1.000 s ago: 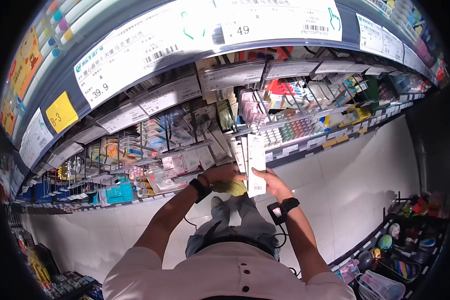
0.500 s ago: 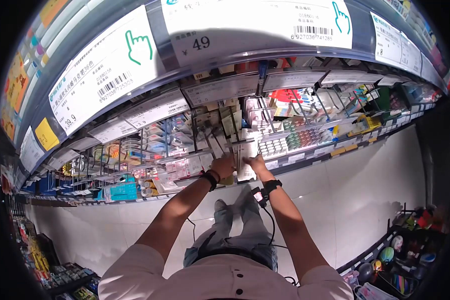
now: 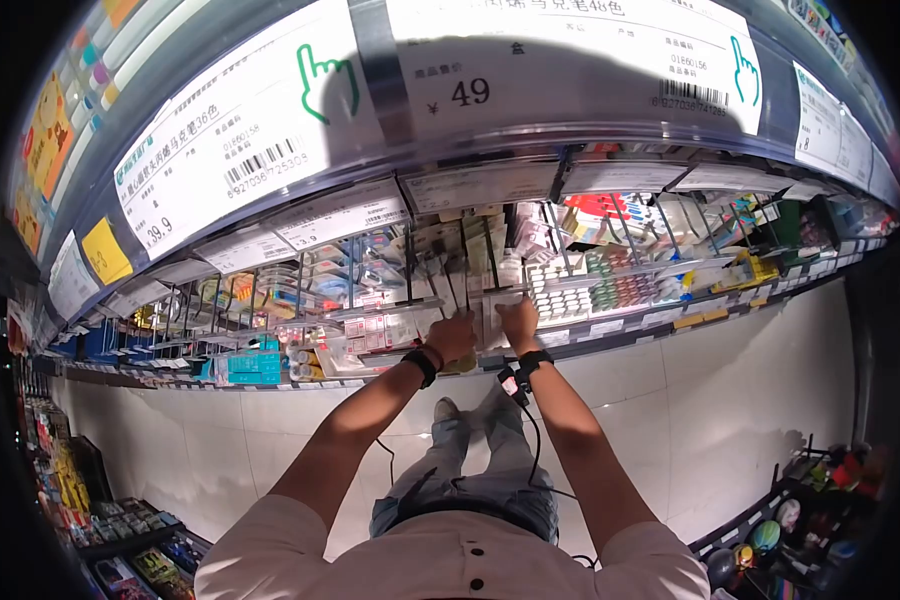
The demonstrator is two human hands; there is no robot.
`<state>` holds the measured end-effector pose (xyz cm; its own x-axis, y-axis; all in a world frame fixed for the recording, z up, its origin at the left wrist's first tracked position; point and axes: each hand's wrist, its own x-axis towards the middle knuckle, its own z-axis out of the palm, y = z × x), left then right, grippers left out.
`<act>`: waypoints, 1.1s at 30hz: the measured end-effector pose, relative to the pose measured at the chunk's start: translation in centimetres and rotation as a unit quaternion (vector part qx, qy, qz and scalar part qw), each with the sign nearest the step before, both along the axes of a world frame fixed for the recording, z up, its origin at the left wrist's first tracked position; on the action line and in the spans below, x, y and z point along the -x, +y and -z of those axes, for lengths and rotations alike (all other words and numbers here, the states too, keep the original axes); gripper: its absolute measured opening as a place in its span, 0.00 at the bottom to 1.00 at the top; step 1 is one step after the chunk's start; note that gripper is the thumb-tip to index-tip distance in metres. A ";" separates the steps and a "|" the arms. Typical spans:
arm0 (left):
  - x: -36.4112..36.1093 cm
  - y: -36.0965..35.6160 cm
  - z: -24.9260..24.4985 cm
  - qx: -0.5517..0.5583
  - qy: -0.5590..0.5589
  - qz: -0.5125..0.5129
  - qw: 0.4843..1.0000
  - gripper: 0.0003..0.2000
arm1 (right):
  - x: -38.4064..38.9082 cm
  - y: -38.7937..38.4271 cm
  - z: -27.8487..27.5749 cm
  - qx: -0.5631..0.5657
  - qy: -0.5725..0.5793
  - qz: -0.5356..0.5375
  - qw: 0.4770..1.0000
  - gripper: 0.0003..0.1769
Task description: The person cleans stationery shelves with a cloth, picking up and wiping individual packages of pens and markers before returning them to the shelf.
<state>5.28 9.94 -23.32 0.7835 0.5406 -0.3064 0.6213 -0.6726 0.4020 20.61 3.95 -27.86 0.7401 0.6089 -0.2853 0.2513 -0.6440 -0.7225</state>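
In the head view, both my hands are up at the peg hooks [image 3: 462, 265], mid-frame. My right hand [image 3: 519, 322] is closed on the lower edge of the white pack [image 3: 491, 312], whose long axis runs up the frame, just left of that hand. My left hand [image 3: 453, 336] flanks the pack's other edge, and I cannot tell its grip.

Two hands — left [image 3: 453, 336], right [image 3: 519, 322] — two black wristbands [image 3: 422, 366], one white packet [image 3: 492, 312].
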 end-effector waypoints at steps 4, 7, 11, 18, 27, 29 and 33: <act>0.0 -0.4 -1.2 0.025 -0.012 -0.006 1.000 0.16 | 0.2 -0.3 -1.8 -0.022 -0.114 -0.013 0.993 0.26; 0.1 -0.6 -0.6 0.014 -0.039 -0.009 0.999 0.18 | 0.4 -0.8 -2.9 -0.071 -0.179 -0.063 0.979 0.27; 1.0 -1.3 -3.5 0.032 -0.072 -0.007 0.997 0.19 | 0.3 -1.6 -3.5 -0.130 -0.183 -0.079 0.971 0.26; 4.2 -5.5 -17.6 0.215 -0.279 -0.081 0.932 0.11 | 0.1 -8.6 -16.9 -0.122 0.514 -0.227 0.818 0.24; 4.1 -7.8 -25.9 0.216 -0.361 -0.115 0.900 0.09 | 4.5 -11.7 -29.8 -0.243 0.192 -0.270 0.912 0.06; 3.2 -6.1 -25.0 0.226 -0.488 -0.156 0.829 0.10 | 4.6 -12.2 -31.2 -0.264 0.187 -0.208 0.923 0.04; 1.1 1.1 -26.4 0.449 -0.602 -0.243 0.614 0.14 | 4.5 -14.7 -32.0 -0.347 0.209 -0.105 0.908 0.04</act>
